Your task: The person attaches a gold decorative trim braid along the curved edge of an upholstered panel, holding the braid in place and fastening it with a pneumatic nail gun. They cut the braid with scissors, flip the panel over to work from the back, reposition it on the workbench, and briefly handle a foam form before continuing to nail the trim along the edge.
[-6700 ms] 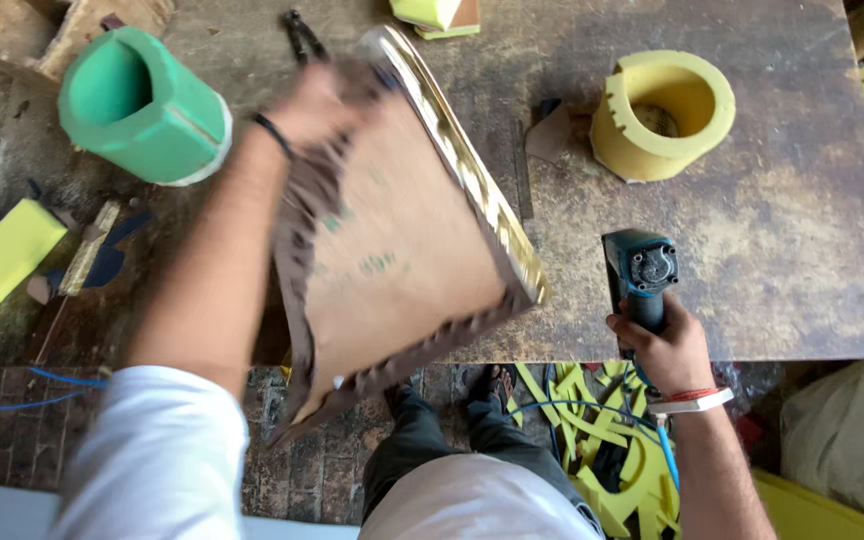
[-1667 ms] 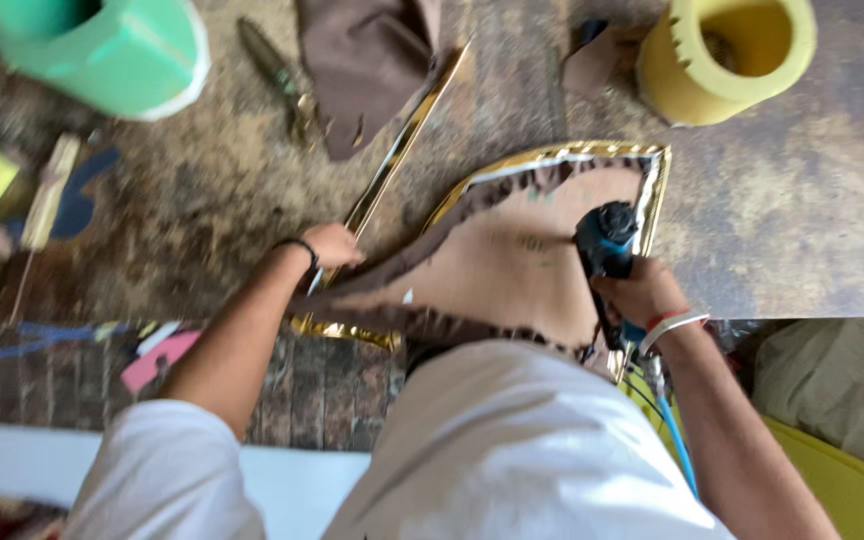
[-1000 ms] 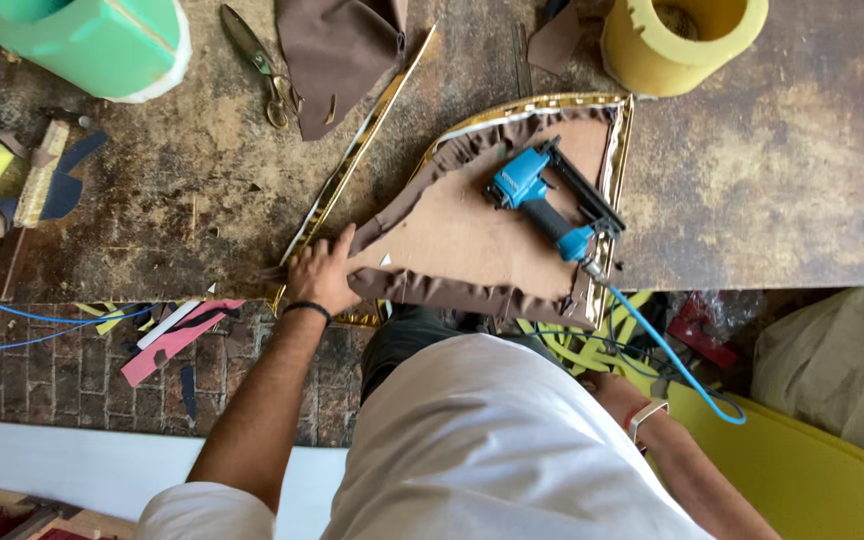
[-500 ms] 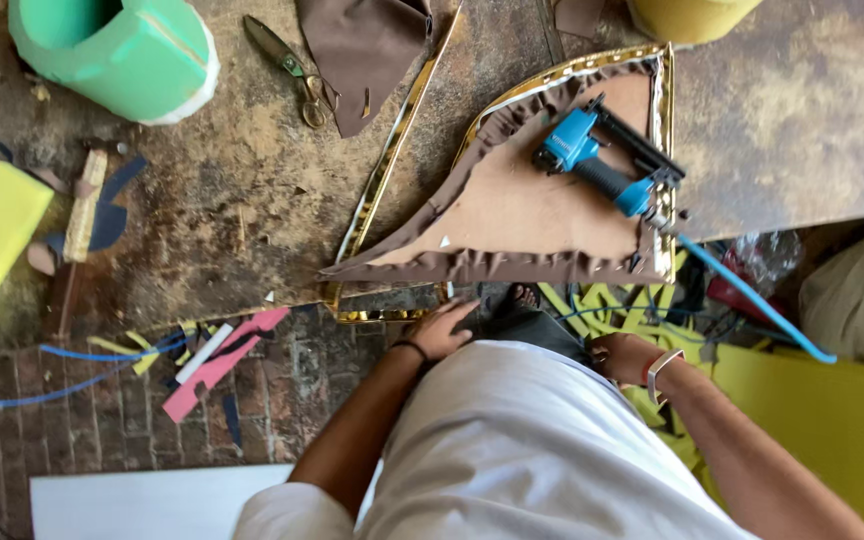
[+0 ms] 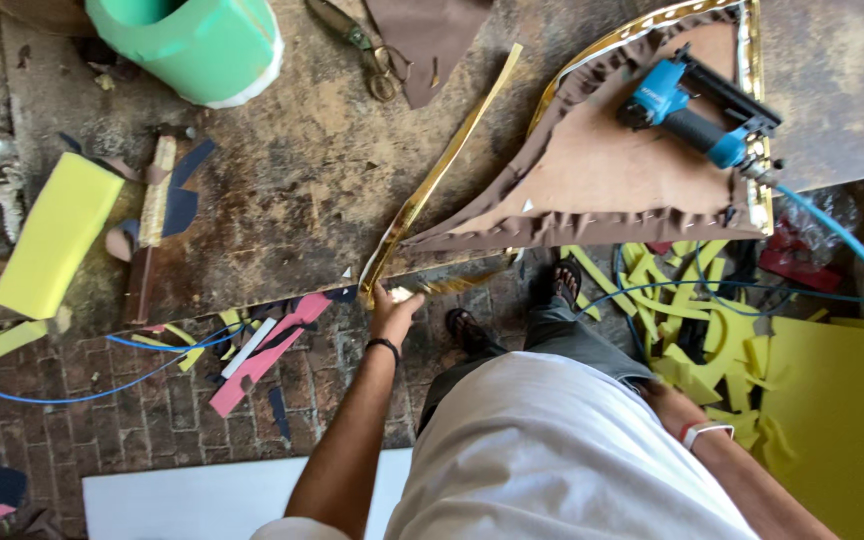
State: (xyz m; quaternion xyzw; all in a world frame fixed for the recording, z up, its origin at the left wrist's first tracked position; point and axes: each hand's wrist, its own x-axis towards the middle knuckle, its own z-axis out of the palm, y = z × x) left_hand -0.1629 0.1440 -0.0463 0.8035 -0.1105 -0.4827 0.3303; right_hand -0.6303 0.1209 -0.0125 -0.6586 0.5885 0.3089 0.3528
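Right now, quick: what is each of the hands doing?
Left hand: closed on the end of the gold strip at the table edge.
Right hand: down by the hip, mostly hidden; cannot tell if it holds anything.

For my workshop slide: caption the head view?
Left hand grips gold trim strip at worn table's edge; blue stapler rests on panel.

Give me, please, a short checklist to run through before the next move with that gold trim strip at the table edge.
1. Left hand on the gold trim strip: ok, fingers at its near end.
2. Right hand free: ok, down at the side, holding nothing visible.
3. Blue staple gun parked: ok, lying on the upholstered panel.
4. Panel fully on the table: not ok, its near edge overhangs.
5. Scissors clear of the strip: ok.
6. Air hose untangled: cannot tell.
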